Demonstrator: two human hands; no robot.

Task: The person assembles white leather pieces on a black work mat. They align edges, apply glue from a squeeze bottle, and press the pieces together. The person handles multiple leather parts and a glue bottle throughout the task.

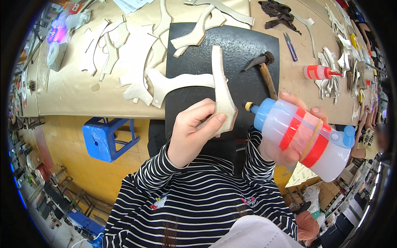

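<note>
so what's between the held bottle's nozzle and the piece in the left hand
Nothing: in the head view, an open gap separates the nozzle from the piece, with the black mat visible behind.

A blue stool (102,139) stands on yellow flooring (68,144).

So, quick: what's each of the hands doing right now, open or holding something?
Left hand: closed, holding a pale angled piece.
Right hand: closed, holding a translucent blue-capped bottle.
</note>
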